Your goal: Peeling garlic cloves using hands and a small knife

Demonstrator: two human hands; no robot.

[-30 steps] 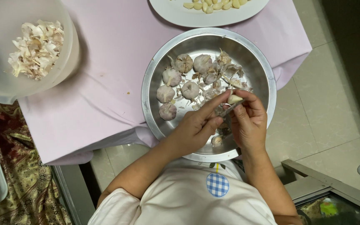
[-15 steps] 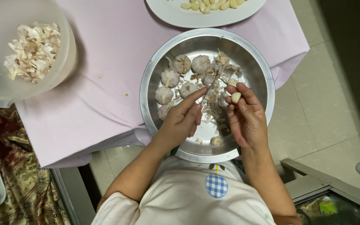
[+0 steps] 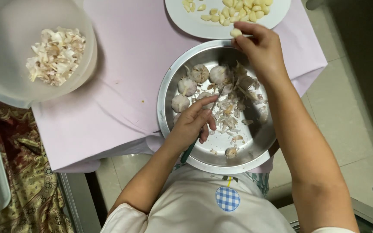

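Pink cloth (image 3: 121, 86), steel bowl (image 3: 169, 86) of garlic bulbs (image 3: 200, 73), plate (image 3: 186, 21) of cloves (image 3: 242, 8)

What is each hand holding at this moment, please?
Left hand: closed on a green-handled knife.
Right hand: pinching a peeled garlic clove.

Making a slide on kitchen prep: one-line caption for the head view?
Right hand carries a peeled clove to the white plate; left hand holds a knife over the steel bowl.
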